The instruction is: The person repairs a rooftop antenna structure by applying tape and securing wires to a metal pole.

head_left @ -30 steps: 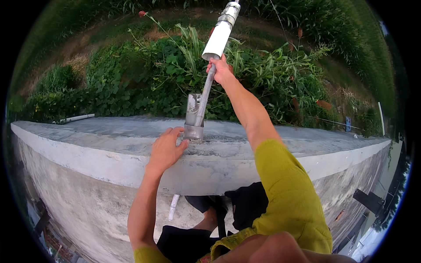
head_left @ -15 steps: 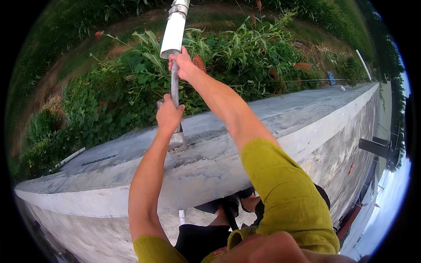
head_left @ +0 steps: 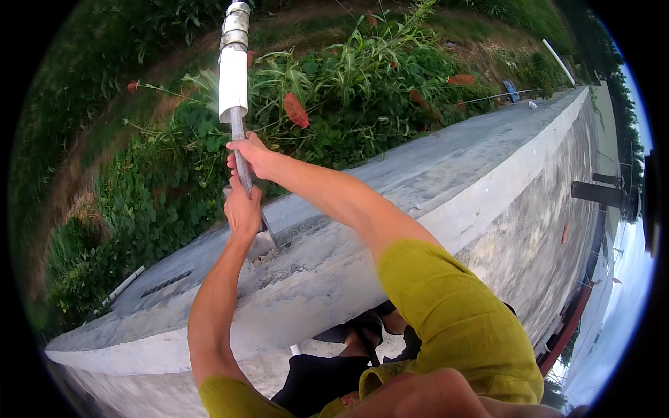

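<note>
At concrete ledge [head_left: 425, 167], left hand [head_left: 242, 212] and right hand [head_left: 256, 157], fingers around grey pole [head_left: 237, 125] partly inside white tube [head_left: 233, 83]

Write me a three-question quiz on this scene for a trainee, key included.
1. Which hand is nearer the white pipe?
A) left
B) right

2. True or false: the left hand is wrapped around the white pipe.

3. Fill in the blank: both sleeves are ____ in colour.

Key
1. B: the right hand holds the grey pole just below the pipe's lower end.
2. False: the left hand is on the grey pole, lower than the right hand.
3. Yellow-green.
</note>
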Tool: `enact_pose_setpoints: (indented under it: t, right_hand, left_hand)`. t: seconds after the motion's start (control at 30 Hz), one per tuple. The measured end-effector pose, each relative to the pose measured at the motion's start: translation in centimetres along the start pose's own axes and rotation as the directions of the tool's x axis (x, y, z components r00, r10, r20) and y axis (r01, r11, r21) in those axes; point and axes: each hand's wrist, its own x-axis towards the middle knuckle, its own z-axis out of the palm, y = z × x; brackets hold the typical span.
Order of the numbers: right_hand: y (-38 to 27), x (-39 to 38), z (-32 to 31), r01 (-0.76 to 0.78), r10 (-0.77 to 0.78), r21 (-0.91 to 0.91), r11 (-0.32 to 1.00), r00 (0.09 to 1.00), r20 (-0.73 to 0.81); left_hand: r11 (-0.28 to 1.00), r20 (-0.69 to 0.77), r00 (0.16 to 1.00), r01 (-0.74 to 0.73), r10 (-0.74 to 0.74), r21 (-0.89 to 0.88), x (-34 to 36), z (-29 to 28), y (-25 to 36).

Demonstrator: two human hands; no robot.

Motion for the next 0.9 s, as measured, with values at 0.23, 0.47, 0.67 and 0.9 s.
enact_pose_setpoints:
  t: [0.23, 0.47, 0.67, 0.9]
  right_hand:
    - [2.4, 1.5, -0.2, 0.213, -0.199, -0.122, 0.969, 0.973, 0.117]
    - [-1.4, 4.8, 0.5, 0.268, -0.264, -0.030, 0.963, 0.960, 0.098]
    - [-2.6, 6.1, 0.6, 0.246, -0.252, 0.068, 0.967, 0.962, 0.103]
    - [-3.5, 7.0, 1.0, 0.261, -0.265, 0.082, 0.962, 0.963, 0.041]
  left_hand:
    - [0.999, -0.011, 1.000, -0.025, 0.025, 0.022, 1.3, -0.1, 0.3]
    - [0.997, -0.131, 0.990, -0.040, 0.048, 0.063, 5.6, -0.7, 2.3]
    - [0.998, -0.216, 0.975, -0.030, 0.041, 0.054, 3.2, 0.8, 2.8]
    - [0.966, -0.161, 0.981, -0.062, 0.105, 0.251, 0.9, 0.7, 1.1]
